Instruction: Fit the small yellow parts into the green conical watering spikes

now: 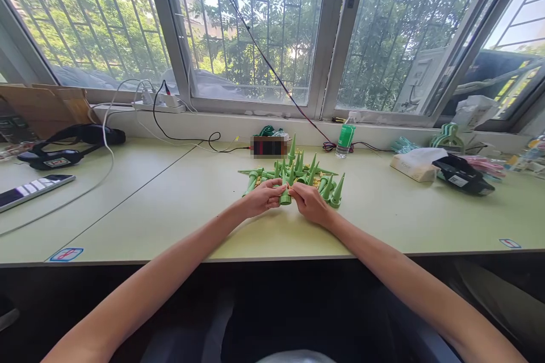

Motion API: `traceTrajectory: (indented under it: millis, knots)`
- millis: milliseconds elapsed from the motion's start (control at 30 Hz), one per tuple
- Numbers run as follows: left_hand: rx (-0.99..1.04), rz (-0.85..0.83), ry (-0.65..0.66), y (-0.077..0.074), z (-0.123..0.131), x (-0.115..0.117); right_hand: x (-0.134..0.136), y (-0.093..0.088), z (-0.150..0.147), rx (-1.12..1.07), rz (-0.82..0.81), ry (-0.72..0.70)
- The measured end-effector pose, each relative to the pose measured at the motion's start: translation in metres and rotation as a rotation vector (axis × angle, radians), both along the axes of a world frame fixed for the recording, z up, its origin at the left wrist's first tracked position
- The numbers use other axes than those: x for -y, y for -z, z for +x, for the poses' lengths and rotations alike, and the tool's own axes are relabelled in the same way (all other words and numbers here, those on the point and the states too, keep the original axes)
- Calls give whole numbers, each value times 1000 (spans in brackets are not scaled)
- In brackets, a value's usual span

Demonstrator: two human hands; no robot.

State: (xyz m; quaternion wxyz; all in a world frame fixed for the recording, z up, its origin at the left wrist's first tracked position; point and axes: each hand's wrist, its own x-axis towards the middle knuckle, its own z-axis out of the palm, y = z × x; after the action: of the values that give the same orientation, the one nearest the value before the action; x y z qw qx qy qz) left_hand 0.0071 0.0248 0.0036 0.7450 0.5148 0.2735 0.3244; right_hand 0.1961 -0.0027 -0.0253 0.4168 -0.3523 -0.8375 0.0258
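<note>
A green plastic watering spike (285, 199) with a round collar stands point-up just above the table, between my two hands. The fingers of my left hand (264, 198) are closed around it from the left. My right hand (310, 202) is pinched at its right side; whatever small thing is between those fingertips is hidden. Behind and around my hands lies a pile of similar green spikes (336, 191), some upright and some on their sides. Small yellowish pieces (317, 182) are scattered among them.
Behind the pile sits a small device with a blurred front (269, 147), wired to a cable. A water bottle (346, 135) stands near the window wall. A tissue pack (415, 165) and a black strap-like item (463, 174) are at right; a black headset (70, 147) and a phone (36, 190) at left.
</note>
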Motion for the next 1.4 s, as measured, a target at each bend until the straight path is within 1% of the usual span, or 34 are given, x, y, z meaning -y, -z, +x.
traceTrajectory:
  millis: [100, 233, 400, 500, 600, 700, 867, 967, 1167, 1400]
  knots:
    - [18, -11, 2, -1, 0, 1, 1, 0, 0, 8, 25, 10]
    - [25, 67, 0, -2, 2, 4, 0, 1, -2, -4, 32, 44]
    - [34, 228, -60, 4, 4, 2, -2, 2, -3, -20, 26, 58]
    - [4, 359, -94, 7, 5, 1, -3, 2, -2, -34, 7, 57]
    - [-47, 494, -104, 4, 5, 4, -2, 2, -2, -65, -16, 63]
    - [-84, 570, -119, 0, 5, 7, -2, 0, -4, -82, -38, 71]
    - [-124, 607, -153, -1, 6, 6, 2, -3, -8, -98, -37, 96]
    - [-152, 612, -154, -1, 8, 5, 4, -3, -11, -91, -48, 87]
    - [-197, 662, -104, -3, 8, 6, 4, -2, -13, -83, -37, 63]
    - [-188, 686, -73, -5, 7, 10, 4, -1, -13, -85, -24, 49]
